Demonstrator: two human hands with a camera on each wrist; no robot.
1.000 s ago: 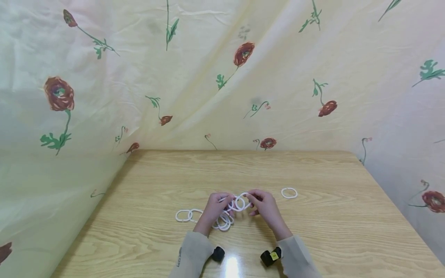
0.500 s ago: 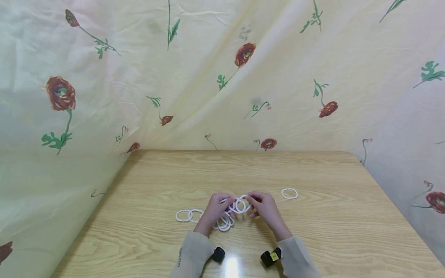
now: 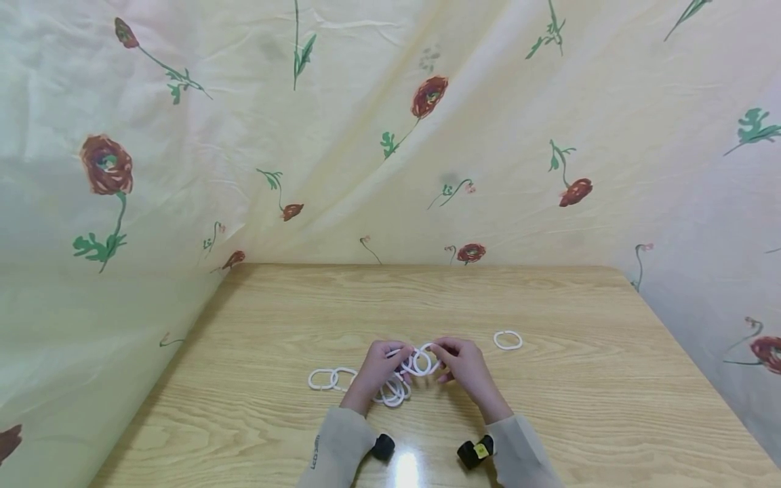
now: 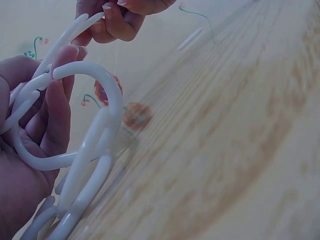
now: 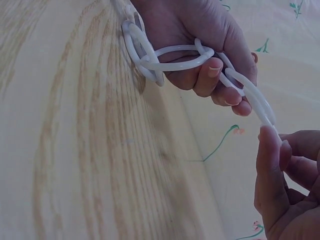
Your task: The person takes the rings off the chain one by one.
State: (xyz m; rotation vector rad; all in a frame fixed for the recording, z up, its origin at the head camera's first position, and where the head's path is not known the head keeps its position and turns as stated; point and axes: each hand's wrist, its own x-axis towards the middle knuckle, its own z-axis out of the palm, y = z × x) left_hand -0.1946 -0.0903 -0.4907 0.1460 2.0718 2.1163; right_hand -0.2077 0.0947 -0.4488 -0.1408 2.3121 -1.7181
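My left hand [image 3: 379, 364] grips white plastic chain links near the table's middle, thumb and fingers curled round them. Thumb and fingertips of my right hand [image 3: 466, 362] pinch an oval white link [image 5: 256, 97] that overlaps the links at the left hand. In the left wrist view, a white link [image 4: 116, 95] with a small gap loops through the left fingers, and further links hang below it. More linked ovals [image 3: 393, 404] lie bunched on the table under the left hand. Whether the pinched link is hooked through its neighbour I cannot tell.
The chain's end links [image 3: 321, 389] lie left of the left forearm, partly hidden by it. A single loose link [image 3: 508, 348] lies on the wooden table [image 3: 579, 420] beyond the right hand. Flowered cloth [image 3: 342, 135] hangs behind the table and along both sides.
Both hands have dipped slightly, and the link in the right hand has shifted a little down and closer to the left hand. During the last half second almost nothing moves.
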